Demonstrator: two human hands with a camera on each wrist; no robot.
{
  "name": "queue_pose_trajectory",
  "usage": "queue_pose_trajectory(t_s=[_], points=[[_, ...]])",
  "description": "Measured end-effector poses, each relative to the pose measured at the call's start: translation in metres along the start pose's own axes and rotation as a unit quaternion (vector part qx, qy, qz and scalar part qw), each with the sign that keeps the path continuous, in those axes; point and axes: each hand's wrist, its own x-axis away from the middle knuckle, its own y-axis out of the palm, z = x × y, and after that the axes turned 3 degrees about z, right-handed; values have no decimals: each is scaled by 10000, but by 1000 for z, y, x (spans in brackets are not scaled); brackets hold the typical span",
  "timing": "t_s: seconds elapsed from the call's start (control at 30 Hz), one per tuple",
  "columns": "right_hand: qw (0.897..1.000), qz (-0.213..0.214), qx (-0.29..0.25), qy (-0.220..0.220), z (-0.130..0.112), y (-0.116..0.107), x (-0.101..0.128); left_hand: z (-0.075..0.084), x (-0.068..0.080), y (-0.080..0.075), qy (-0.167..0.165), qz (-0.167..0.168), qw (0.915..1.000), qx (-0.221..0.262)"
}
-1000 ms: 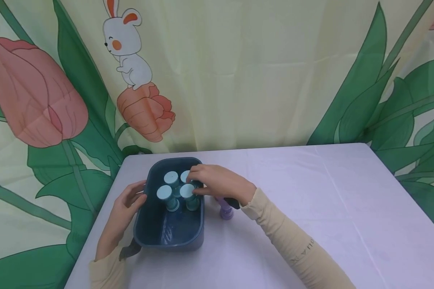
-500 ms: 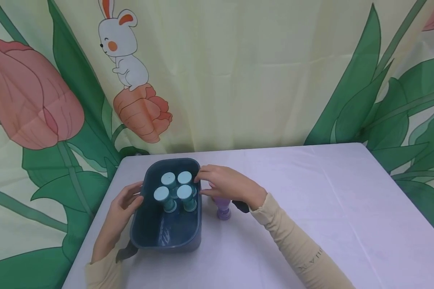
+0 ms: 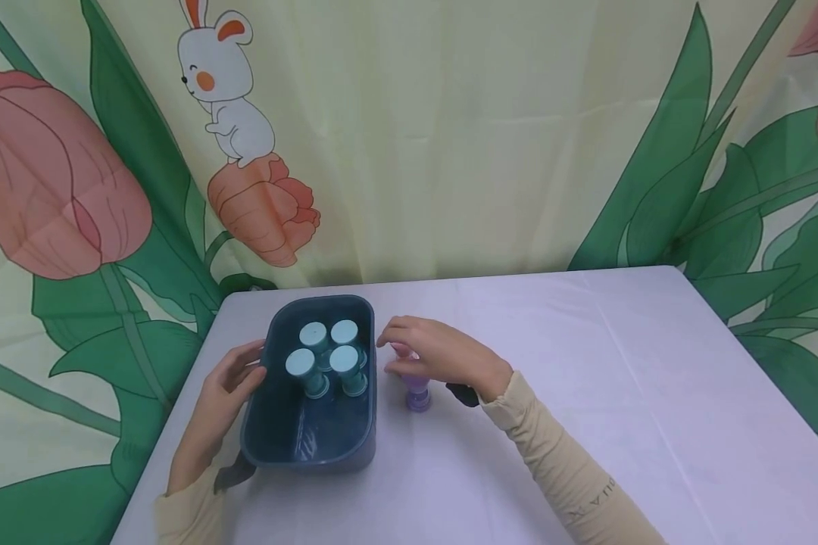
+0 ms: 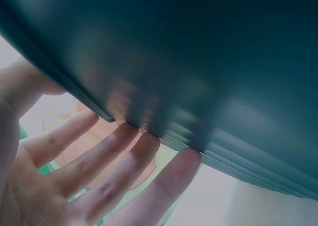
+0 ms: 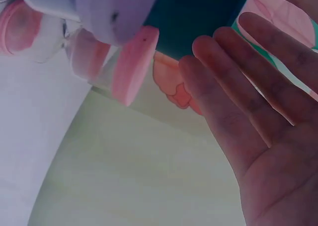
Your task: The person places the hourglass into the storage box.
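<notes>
My left hand rests at the left side of a dark blue plastic bin. In the left wrist view its straight fingertips touch the bin's outer wall. Inside the bin, several teal sand timers with pale blue caps stand together toward the far end. My right hand hovers just right of the bin, holding nothing, its fingers extended. Below and partly behind it are a purple sand timer and a pink one. The right wrist view shows the pink cap apart from the fingers.
A white cloth covers the table, which stretches away to the right of my right hand. Behind the table's far edge hangs a curtain printed with tulips, leaves and a rabbit on a carrot.
My right hand has moved from above the teal sand timers, out over the bin's right rim, to the purple and pink ones. My left hand stays at the bin's side.
</notes>
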Motion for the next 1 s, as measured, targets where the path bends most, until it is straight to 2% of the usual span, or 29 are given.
queue_pose_trajectory(t_s=[0.43, 1.0], points=[[9997, -18, -142, 189, 4, 14, 9, 3, 2, 0, -85, -38, 9999, 123], [9999, 122, -18, 85, 8, 17, 14, 5, 2, 1, -6, -4, 9999, 140]])
